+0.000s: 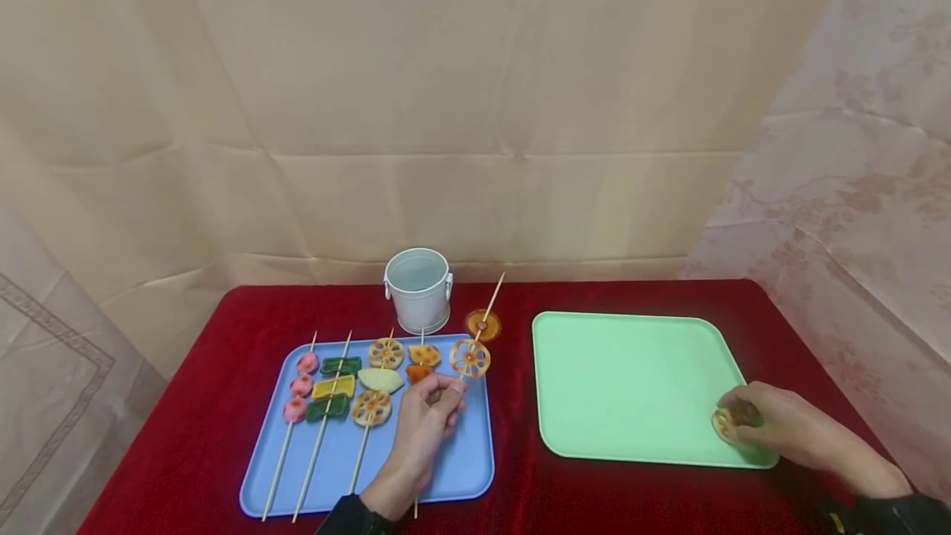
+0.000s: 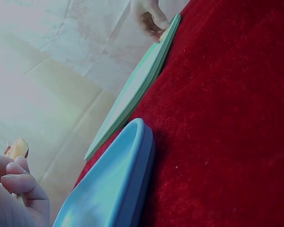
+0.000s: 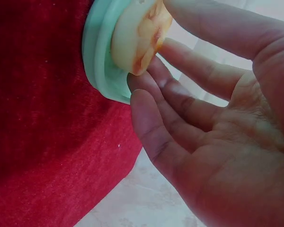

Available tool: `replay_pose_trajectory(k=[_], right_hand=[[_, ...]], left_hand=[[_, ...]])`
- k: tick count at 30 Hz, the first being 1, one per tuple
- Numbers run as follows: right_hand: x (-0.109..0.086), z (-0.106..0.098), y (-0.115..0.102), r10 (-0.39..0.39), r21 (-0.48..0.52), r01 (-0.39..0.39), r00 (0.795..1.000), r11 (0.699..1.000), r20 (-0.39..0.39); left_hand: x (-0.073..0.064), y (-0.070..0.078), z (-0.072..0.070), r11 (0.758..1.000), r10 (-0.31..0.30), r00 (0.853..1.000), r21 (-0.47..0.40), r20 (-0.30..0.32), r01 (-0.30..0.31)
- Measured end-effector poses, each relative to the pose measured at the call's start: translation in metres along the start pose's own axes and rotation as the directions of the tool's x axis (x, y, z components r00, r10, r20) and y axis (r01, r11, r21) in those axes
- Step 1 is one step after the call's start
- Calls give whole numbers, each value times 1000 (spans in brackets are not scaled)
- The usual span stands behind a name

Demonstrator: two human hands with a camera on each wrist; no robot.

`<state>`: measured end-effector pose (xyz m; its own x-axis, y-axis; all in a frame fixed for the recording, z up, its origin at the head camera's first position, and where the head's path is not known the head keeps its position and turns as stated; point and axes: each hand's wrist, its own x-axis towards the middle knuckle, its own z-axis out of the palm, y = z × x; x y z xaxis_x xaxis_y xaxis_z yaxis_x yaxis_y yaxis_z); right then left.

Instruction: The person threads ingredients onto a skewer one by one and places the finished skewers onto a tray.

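Observation:
My left hand [image 1: 422, 428] pinches a skewer [image 1: 494, 294] over the right part of the blue tray [image 1: 464, 469]. Threaded on it are a lotus root slice [image 1: 470, 359] close above the fingertips and a brown round slice [image 1: 474, 322] higher up; the bare tip points away. My right hand [image 1: 780, 422] holds a thick round food slice [image 3: 132, 40], pale at the side and browned on its face, between thumb and fingers. That slice is at the near right corner of the green tray [image 1: 631, 386], partly covered by the fingers in the head view.
Several loaded skewers lie on the blue tray, with pink balls [image 1: 300, 385], green and yellow pieces [image 1: 333, 387], lotus root slices [image 1: 371, 408] and orange pieces [image 1: 424, 355]. A white metal bucket [image 1: 420, 304] stands behind it. Red cloth [image 1: 513, 436] covers the table.

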<state>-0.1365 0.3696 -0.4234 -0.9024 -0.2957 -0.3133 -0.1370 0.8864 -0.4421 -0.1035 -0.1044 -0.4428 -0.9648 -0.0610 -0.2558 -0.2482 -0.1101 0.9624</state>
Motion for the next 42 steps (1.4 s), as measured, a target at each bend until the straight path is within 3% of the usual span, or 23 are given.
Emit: replay_pose_trajectory(k=[7, 14, 19, 28, 35, 42], right_hand=[[3, 1, -2, 28, 28, -29, 999, 999, 23], [4, 1, -1, -62, 134, 54, 997, 989, 56], [9, 0, -4, -140, 236, 123, 989, 964, 56], [32, 3, -41, -155, 332, 171, 985, 928, -73], [52, 7, -76, -151, 508, 205, 978, 836, -147], [71, 18, -105, -86, 578, 207, 970, 790, -229]], left_hand=[[-1, 0, 0, 1000, -8, 1000, 1, -2, 8], [-2, 1, -1, 1000, -22, 1000, 11, 4, 22], [-3, 2, 0, 1000, -18, 1000, 5, 0, 18], [-3, 3, 2, 1000, -25, 1000, 6, 2, 25], [-3, 1, 2, 999, -53, 999, 11, -2, 53], [-5, 0, 4, 999, -46, 999, 11, 7, 46]])
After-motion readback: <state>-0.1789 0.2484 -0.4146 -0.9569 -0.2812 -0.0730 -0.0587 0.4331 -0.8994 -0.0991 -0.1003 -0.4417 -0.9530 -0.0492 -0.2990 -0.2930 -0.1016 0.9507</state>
